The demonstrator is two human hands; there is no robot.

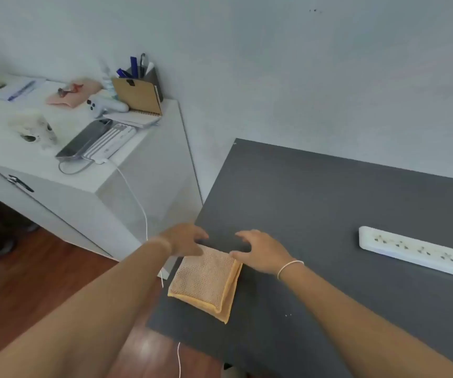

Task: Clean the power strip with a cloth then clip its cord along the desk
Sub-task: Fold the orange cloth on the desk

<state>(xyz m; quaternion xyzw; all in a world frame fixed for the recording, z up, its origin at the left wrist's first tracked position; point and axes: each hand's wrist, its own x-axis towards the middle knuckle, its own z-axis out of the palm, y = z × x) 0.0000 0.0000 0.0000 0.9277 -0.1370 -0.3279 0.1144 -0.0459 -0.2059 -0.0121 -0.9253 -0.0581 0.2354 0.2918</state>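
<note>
Both hands, left [184, 240] and right [261, 252], fingers spread apart, grip nothing at the folded cloth's [206, 282] far edge; the power strip [416, 252] lies rightward, nearer the right hand, lengthwise across the tabletop [315, 192].

Dark grey desk [315, 203] against the wall carries a folded orange cloth [205, 282] at its left edge and a white power strip [416, 253] lying flat well apart to the right, its far end cut off by the frame.
</note>
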